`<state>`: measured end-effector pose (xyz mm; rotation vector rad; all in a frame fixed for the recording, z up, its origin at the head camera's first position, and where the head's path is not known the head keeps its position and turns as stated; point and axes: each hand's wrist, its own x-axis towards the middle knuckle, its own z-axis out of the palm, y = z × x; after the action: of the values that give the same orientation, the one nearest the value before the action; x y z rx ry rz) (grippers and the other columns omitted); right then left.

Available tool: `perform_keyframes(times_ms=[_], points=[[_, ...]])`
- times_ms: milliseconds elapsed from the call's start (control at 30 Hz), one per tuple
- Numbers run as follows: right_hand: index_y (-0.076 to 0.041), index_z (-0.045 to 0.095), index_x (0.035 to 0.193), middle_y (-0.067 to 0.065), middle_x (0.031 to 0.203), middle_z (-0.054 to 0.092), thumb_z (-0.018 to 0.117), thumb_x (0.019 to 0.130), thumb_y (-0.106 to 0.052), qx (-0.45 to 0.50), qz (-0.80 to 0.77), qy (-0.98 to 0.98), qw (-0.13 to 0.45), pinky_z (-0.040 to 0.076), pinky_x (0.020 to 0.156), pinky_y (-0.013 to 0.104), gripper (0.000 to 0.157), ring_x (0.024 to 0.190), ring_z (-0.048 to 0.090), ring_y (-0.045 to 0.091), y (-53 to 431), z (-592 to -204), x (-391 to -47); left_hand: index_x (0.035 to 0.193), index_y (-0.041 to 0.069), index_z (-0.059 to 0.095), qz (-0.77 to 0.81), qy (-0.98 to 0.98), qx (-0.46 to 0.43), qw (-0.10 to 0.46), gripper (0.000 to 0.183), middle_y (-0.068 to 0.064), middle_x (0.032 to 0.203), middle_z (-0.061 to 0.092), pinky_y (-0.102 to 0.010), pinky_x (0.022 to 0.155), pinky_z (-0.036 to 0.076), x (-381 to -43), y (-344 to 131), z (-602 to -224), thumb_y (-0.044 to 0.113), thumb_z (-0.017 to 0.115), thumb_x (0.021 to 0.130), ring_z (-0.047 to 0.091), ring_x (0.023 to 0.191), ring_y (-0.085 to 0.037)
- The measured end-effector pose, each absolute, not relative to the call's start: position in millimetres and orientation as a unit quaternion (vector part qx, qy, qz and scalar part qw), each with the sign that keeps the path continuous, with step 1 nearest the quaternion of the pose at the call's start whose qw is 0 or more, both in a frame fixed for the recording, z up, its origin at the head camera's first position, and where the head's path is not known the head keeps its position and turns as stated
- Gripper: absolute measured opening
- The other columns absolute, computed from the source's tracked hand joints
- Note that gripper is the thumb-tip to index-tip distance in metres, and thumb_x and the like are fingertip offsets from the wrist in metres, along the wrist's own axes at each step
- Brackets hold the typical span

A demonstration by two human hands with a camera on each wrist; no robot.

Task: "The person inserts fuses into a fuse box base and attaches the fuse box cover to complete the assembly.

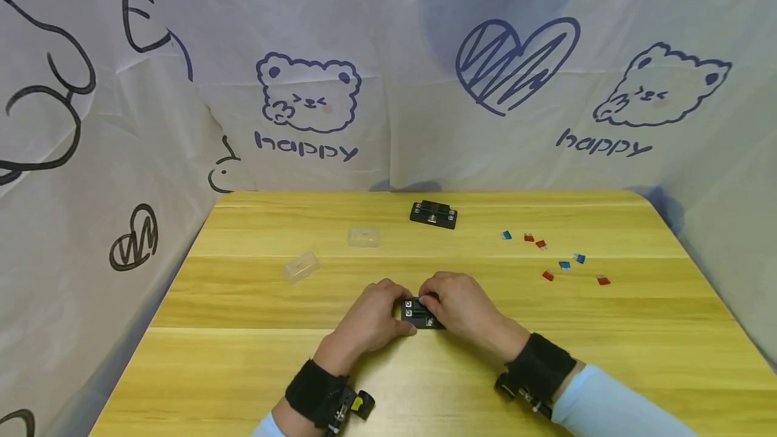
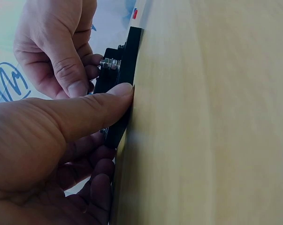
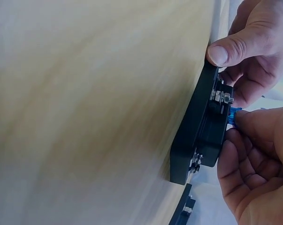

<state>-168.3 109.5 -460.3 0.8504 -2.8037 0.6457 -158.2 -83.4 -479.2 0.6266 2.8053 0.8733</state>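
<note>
Blue fuse (image 3: 233,115) is right at the black fuse block's (image 1: 416,319) top, pinched by the right hand (image 1: 466,305), grip narrow; left hand (image 1: 375,315) holds the block's left end. Tilted push could jam it or skid the block, I'd guess. Desk (image 1: 231,363) edges are well off, decent room toward the clear covers (image 1: 363,238).

on the bench (image 1: 231,329), a fuse block (image 1: 419,317) lies between the left hand (image 1: 375,317) at its left end and the right hand (image 1: 463,305) at its right, one fuse (image 3: 233,115) at the block's top, in the right hand. beyond the hands lies a second block (image 1: 434,214). beyond the left hand lies a far cover (image 1: 363,237), with a near cover (image 1: 301,267) before it to the left. seven loose fuses (image 1: 548,276) spread beyond and right of the right hand.
</note>
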Motion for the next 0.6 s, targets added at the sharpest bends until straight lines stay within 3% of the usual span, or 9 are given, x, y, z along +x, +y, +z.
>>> perform_keyframes(times_ms=[600], points=[[-0.016,0.073,0.089,-0.006,0.083,0.067,0.069,0.088,-0.02,0.278,0.211,-0.935,0.058,0.052,0.07,0.031,0.005,0.075,0.058,0.008,109.8,-460.5,-168.0,0.112,0.014,0.066,0.291,0.931,0.209,0.066,0.046,0.0,0.109,0.061,-0.038,0.089,0.046,-158.0,-82.9,-480.0,0.033,0.082,0.074,0.053,0.101,-0.02]])
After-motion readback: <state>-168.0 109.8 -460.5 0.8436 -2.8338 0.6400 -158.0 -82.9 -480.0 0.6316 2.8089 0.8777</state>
